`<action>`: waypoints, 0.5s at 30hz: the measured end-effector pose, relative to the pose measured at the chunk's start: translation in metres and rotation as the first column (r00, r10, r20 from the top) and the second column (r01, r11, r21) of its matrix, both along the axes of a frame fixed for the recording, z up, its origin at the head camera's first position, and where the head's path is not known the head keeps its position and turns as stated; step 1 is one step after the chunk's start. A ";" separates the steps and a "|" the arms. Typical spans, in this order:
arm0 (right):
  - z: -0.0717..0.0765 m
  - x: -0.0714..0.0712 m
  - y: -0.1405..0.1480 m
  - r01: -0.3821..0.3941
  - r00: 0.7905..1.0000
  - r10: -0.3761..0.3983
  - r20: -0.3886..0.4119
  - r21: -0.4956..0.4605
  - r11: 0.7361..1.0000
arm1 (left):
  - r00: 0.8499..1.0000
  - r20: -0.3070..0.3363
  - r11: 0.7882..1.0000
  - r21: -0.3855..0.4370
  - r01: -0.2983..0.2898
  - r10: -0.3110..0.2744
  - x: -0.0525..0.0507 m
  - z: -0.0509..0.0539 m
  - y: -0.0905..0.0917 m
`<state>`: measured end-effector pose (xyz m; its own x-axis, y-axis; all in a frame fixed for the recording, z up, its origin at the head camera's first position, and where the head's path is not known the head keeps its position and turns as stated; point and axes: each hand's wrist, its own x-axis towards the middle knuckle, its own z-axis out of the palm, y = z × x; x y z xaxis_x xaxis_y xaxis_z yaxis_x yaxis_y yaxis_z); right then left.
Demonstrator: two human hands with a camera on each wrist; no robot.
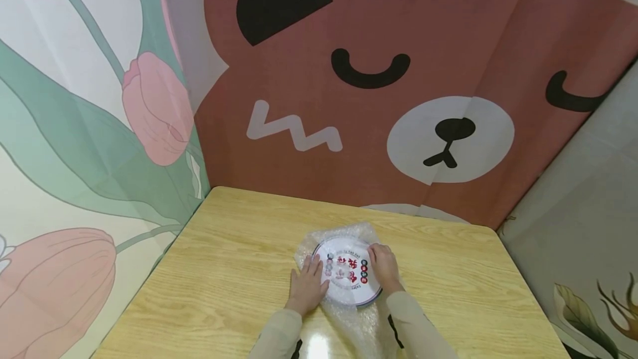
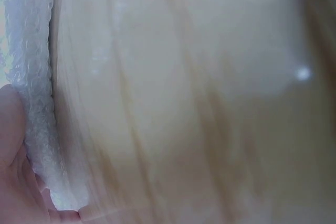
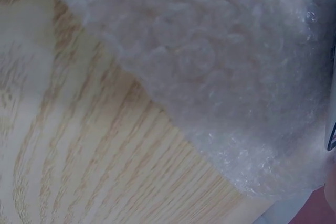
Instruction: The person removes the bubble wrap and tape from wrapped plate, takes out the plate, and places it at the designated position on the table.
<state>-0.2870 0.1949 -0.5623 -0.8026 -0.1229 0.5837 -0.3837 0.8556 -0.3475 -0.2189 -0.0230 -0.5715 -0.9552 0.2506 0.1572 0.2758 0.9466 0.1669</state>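
A round white plate (image 1: 344, 291) with a dark rim, red characters and small round pictures lies on a sheet of bubble wrap (image 1: 344, 314). My left hand (image 1: 307, 287) rests on its left edge, fingers spread. At the right edge, my right hand (image 1: 385, 266) pinches the rim with curled fingers. In the left wrist view, the left hand (image 2: 14, 156) shows only in part beside the bubble wrap (image 2: 37, 77). Only a sliver of the plate (image 3: 332, 114) shows at the right side of the right wrist view, over bubble wrap (image 3: 210, 66).
Beneath everything is a light wooden table (image 1: 224, 254). A curtain with a brown bear (image 1: 423, 26) hangs behind it, and a tulip-printed curtain (image 1: 65, 143) hangs on the left. A pale printed cloth (image 1: 588, 198) covers the right side.
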 end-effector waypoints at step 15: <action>0.002 0.001 0.004 0.046 0.995 -0.043 0.086 -0.041 0.998 | 1.000 0.018 1.000 0.003 0.002 -0.002 0.001 0.003 0.000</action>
<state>-0.2856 0.1991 -0.5605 -0.8537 -0.0622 0.5170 -0.3130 0.8548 -0.4140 -0.2177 -0.0232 -0.5687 -0.9574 0.2521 0.1405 0.2746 0.9456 0.1744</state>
